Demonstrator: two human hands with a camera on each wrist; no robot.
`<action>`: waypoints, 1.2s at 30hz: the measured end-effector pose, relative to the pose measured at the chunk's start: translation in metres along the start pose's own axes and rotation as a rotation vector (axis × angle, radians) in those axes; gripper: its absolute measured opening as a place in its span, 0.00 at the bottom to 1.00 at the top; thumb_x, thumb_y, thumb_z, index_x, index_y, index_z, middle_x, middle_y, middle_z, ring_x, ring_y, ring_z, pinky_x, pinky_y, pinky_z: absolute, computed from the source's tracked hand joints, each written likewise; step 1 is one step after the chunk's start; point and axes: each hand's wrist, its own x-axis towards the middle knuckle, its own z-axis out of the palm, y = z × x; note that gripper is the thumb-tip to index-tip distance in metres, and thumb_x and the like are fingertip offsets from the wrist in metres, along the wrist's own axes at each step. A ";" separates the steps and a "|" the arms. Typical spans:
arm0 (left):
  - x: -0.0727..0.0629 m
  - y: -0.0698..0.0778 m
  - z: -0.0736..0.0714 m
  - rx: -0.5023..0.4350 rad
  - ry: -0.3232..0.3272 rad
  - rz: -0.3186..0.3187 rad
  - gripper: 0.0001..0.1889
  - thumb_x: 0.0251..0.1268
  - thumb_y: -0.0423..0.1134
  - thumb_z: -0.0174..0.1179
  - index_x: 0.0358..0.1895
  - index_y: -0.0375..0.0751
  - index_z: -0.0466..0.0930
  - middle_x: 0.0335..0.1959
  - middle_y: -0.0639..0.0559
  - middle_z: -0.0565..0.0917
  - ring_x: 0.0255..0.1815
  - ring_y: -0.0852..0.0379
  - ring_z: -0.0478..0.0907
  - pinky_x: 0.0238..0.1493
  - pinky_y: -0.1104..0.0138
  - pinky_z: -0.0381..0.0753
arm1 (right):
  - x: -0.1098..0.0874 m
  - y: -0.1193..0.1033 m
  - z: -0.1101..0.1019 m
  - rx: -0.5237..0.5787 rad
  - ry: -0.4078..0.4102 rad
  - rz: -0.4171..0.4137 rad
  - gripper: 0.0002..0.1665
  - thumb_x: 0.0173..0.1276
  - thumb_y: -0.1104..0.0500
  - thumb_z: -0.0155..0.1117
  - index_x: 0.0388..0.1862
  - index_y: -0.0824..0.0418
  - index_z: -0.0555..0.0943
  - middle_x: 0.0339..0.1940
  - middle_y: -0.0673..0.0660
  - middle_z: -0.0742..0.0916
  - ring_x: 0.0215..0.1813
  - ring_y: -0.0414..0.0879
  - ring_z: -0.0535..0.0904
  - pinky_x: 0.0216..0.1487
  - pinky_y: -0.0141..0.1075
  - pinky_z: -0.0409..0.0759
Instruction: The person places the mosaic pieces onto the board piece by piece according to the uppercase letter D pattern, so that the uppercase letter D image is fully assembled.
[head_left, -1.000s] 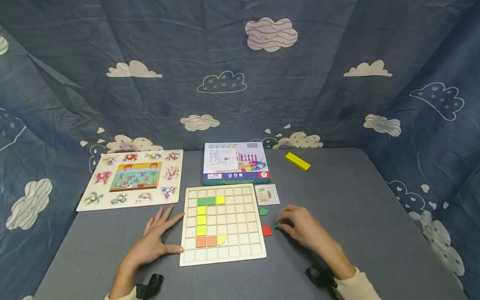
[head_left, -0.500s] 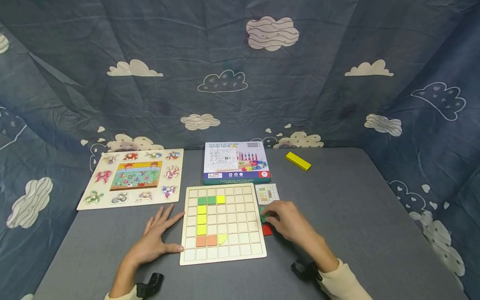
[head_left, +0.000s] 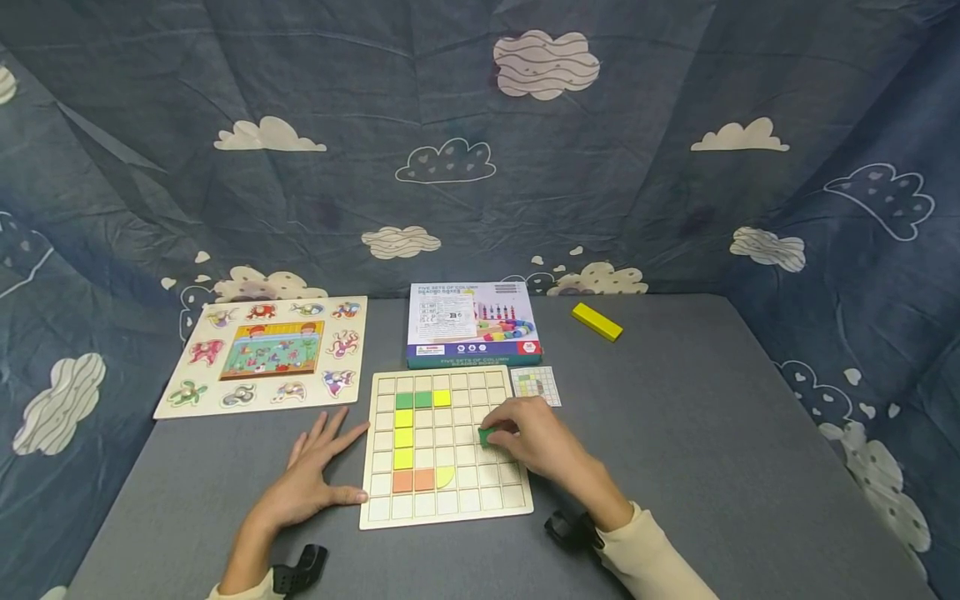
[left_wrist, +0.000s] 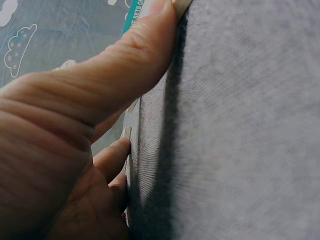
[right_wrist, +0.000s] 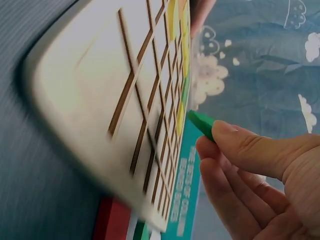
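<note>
My left hand (head_left: 315, 467) lies at the left edge of a wooden grid board (head_left: 468, 500), fingers spread, thumb and index fingertip at its rim. In the left wrist view its thumb (left_wrist: 145, 45) stretches along the board's edge. My right hand (head_left: 536, 435) is over the right part of the board and pinches a small green tile (right_wrist: 202, 123) between thumb and fingers. On the board lie green tiles (head_left: 405, 401), yellow tiles (head_left: 403, 438), orange squares (head_left: 402, 481) and a yellow quarter-circle tile (head_left: 446, 477).
A small pattern card (head_left: 536, 386) lies right of the board. Beside the board's edge are a red tile (right_wrist: 111, 220) and a green tile (right_wrist: 141, 231). Behind stand a printed box (head_left: 474, 325), a sea-animal puzzle board (head_left: 258, 354) and a yellow block (head_left: 597, 322).
My right hand has moved left with the green tile, from the table past the loose tiles to over the board. The left hand has stayed in place.
</note>
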 end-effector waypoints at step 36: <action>0.000 -0.001 0.000 -0.001 -0.004 0.020 0.53 0.40 0.52 0.80 0.76 0.47 0.66 0.82 0.33 0.46 0.80 0.27 0.29 0.71 0.31 0.27 | 0.012 -0.019 0.034 0.097 -0.046 0.121 0.04 0.58 0.64 0.77 0.32 0.61 0.91 0.23 0.50 0.88 0.25 0.32 0.78 0.28 0.25 0.78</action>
